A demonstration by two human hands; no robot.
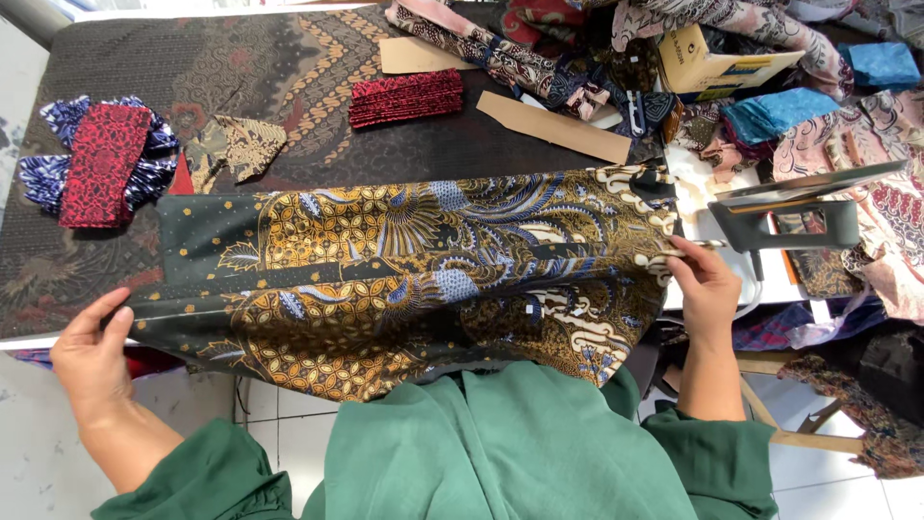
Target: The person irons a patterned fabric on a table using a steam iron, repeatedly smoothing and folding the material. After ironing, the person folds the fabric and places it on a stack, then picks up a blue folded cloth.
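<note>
Patterned cloth (414, 270), dark green with gold and blue, stretches across the near edge of the table (289, 67), hanging a little over the front. Left hand (91, 356) pinches its left end, thumb over fingers, closed tight on the fabric. Right hand (703, 289) grips the right end, fingers folded around the edge. A red folded stack (404, 96) lies beyond, well apart, and a flat iron (789, 217) sits just beside the right hand.

Smooth matt patterned cloth (404, 270) (gold and blue print); brown paper pieces (553, 125); glossy metal iron (789, 207)
</note>
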